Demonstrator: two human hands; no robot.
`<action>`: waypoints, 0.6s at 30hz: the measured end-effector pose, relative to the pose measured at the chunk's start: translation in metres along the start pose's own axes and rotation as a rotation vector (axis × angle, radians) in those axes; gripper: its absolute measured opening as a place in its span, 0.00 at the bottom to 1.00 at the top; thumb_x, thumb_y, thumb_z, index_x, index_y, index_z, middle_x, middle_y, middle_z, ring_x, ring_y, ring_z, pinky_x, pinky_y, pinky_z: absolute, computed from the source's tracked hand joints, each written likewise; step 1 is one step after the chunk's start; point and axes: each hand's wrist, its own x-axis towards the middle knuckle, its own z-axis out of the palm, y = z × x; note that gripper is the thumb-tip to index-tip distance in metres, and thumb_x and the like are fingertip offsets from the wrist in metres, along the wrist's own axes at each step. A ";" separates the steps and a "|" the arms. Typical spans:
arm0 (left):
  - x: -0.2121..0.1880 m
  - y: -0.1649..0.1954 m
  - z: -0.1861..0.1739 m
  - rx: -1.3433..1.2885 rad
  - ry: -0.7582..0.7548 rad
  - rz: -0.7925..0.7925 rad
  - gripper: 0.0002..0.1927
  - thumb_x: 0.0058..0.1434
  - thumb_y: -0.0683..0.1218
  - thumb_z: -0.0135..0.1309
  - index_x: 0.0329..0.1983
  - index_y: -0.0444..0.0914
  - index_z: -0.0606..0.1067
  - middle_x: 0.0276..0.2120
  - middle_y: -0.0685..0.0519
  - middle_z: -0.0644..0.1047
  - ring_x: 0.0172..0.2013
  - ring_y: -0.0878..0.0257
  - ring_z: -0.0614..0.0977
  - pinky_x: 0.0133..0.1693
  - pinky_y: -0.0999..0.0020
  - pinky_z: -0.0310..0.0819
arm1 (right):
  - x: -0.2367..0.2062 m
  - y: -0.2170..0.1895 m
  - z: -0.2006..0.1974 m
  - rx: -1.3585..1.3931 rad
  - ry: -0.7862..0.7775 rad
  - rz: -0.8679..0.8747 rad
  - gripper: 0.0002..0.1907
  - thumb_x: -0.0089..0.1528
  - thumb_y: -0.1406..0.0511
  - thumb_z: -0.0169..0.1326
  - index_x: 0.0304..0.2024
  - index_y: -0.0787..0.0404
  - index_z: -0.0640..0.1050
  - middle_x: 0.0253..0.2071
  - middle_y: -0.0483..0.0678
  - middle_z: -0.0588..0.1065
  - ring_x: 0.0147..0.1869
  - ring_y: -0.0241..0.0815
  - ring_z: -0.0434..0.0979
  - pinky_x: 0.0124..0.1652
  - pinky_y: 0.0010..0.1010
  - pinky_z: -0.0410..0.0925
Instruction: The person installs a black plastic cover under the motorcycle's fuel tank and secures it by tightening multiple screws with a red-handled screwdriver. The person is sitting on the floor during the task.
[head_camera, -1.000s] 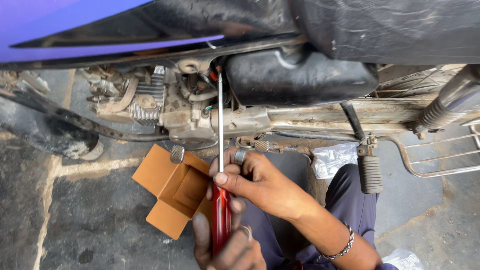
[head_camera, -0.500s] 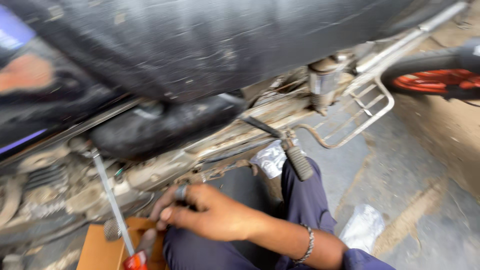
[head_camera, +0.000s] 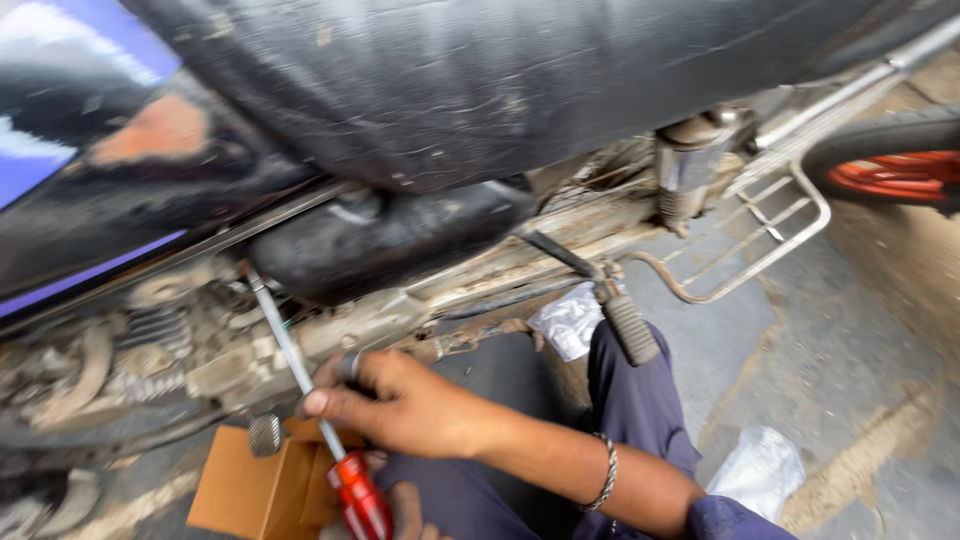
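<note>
A long screwdriver with a steel shaft (head_camera: 285, 345) and a red handle (head_camera: 360, 500) slants up to the left, its tip in the dirty engine (head_camera: 150, 350) of a motorcycle. My right hand (head_camera: 410, 405), a bracelet on its wrist, pinches the shaft just above the handle. My left hand (head_camera: 405, 512) is at the bottom edge, mostly out of frame, wrapped around the lower part of the red handle. An open brown cardboard box (head_camera: 240, 485) lies on the ground under the hands.
The black seat (head_camera: 500, 80) and a dark side cover (head_camera: 390, 240) hang above. To the right are a rubber footpeg (head_camera: 630, 330), a shock absorber (head_camera: 690, 165), a metal footrest rack (head_camera: 770, 230) and the rear wheel (head_camera: 890, 170). A white rag (head_camera: 570, 320) and a plastic bag (head_camera: 760, 465) lie on the concrete.
The view has swung to the right toward the rear wheel and come closer. The screwdriver now leans left instead of standing upright. Both hands have stayed on it.
</note>
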 end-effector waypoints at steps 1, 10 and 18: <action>-0.001 -0.005 -0.001 -0.014 -0.006 0.014 0.30 0.81 0.54 0.47 0.79 0.44 0.52 0.33 0.56 0.74 0.19 0.74 0.65 0.22 0.79 0.59 | 0.003 0.000 0.002 0.037 -0.013 0.042 0.14 0.72 0.59 0.52 0.44 0.64 0.78 0.29 0.42 0.72 0.30 0.29 0.69 0.29 0.24 0.66; 0.007 -0.024 0.051 0.558 0.393 0.151 0.34 0.73 0.49 0.45 0.79 0.43 0.49 0.34 0.51 0.73 0.14 0.71 0.63 0.15 0.76 0.56 | 0.021 -0.004 0.000 0.310 -0.203 0.140 0.14 0.72 0.58 0.47 0.47 0.62 0.74 0.34 0.47 0.79 0.29 0.27 0.68 0.29 0.18 0.61; -0.005 0.002 0.101 0.965 0.545 0.350 0.36 0.72 0.50 0.47 0.79 0.41 0.49 0.35 0.50 0.72 0.18 0.68 0.67 0.18 0.71 0.61 | 0.042 0.000 0.024 0.336 -0.181 0.077 0.15 0.74 0.57 0.45 0.43 0.62 0.73 0.31 0.51 0.80 0.26 0.26 0.61 0.26 0.18 0.56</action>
